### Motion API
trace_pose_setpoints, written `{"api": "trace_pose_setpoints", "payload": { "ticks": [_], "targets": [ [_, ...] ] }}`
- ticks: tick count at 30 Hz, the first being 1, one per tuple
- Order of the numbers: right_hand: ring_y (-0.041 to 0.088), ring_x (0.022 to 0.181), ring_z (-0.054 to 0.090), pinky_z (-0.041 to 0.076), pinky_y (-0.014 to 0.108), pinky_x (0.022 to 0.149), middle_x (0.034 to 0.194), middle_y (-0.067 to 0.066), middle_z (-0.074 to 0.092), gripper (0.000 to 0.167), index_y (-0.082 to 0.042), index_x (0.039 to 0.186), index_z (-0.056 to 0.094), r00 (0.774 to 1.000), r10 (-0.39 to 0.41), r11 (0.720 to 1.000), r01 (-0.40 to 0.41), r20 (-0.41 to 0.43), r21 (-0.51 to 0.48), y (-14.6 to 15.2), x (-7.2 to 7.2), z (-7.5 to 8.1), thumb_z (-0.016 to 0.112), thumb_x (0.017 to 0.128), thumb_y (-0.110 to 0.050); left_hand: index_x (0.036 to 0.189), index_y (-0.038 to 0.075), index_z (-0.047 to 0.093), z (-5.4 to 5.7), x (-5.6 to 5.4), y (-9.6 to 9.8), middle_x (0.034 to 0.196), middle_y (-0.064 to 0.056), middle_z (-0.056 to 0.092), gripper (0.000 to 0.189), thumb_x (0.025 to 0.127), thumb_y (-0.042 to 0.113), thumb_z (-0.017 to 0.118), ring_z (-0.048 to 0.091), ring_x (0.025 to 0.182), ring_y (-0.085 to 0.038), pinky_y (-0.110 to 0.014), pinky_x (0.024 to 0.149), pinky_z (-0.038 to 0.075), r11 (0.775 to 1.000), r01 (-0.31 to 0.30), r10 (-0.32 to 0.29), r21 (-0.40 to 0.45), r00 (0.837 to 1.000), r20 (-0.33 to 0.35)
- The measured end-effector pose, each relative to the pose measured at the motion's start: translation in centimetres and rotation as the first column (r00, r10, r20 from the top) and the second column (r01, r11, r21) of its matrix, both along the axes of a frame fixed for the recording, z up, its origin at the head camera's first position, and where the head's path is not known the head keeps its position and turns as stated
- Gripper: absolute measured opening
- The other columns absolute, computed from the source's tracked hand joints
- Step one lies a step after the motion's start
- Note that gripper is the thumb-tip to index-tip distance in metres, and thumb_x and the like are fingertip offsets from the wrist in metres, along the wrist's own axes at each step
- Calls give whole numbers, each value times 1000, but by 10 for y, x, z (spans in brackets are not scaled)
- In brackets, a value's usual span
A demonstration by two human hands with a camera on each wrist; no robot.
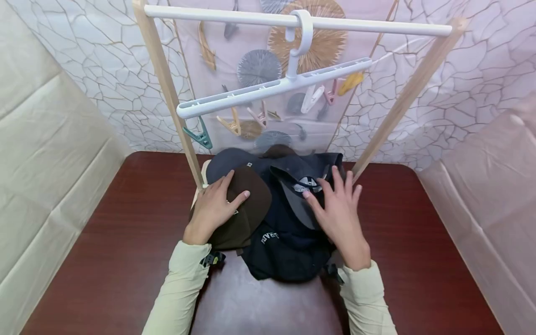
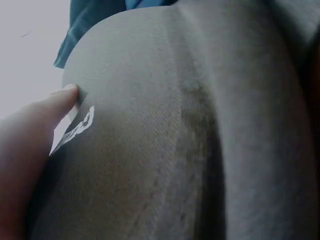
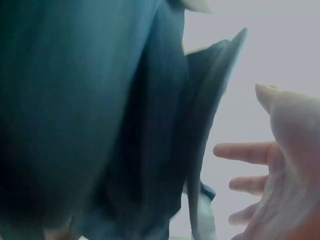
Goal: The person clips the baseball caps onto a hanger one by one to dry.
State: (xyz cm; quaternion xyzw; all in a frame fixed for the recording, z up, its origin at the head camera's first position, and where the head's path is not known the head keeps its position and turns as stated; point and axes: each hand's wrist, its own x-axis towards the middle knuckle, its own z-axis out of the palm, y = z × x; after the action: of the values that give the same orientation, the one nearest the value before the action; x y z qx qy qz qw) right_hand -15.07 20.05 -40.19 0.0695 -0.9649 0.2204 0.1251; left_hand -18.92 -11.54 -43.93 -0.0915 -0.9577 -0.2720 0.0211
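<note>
A pile of caps lies at the middle of the table in the head view. My left hand is on the brown cap, its thumb and fingers spread over the crown. In the left wrist view that thumb lies along the cap beside white lettering. Spread fingers of my right hand hover by a dark cap with a grey brim, its inner label showing. From the right wrist view, a gap separates this hand from the dark brim. A black cap with white letters lies nearest me.
Over the pile stands a wooden frame with a white rod. A white hanger hangs tilted from it, carrying several clips, among them a green clip. Bare reddish-brown tabletop shows on both sides.
</note>
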Motion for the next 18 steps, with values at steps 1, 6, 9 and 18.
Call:
{"api": "trace_pose_setpoints", "payload": {
  "ticks": [1,6,9,18],
  "targets": [
    [55,158,3,2,79,119,170,26,23,64,0,145,59,1000,10,1000,-10,-4,-4,-5,1,1,61,105,-50,167,17,31,0,0,0,164,-19,42,87,102,70,51,44,146,-46,-71,115,33,1000,0,0,-6,1000,5],
    [53,158,9,6,74,122,168,28,28,66,-1,148,56,998,46,999,-45,45,-16,-24,1,5,62,105,-50,167,17,32,-4,-1,0,163,-19,44,87,102,72,48,47,144,-47,-71,112,35,1000,-1,1,-28,1000,4],
    [52,158,14,11,73,122,166,27,32,65,-2,149,54,997,50,998,-48,64,-29,-30,-1,8,63,105,-48,167,19,31,-6,-1,1,163,-19,43,87,101,74,47,46,144,-47,-71,112,35,999,-14,14,-32,1000,-5],
    [48,145,42,35,64,118,153,27,49,68,0,152,51,997,67,998,-67,42,8,-46,-6,16,69,103,-44,165,22,37,-24,-1,0,159,-16,47,87,98,77,49,48,140,-45,-67,111,38,997,-71,71,5,994,-79]
  ]
}}
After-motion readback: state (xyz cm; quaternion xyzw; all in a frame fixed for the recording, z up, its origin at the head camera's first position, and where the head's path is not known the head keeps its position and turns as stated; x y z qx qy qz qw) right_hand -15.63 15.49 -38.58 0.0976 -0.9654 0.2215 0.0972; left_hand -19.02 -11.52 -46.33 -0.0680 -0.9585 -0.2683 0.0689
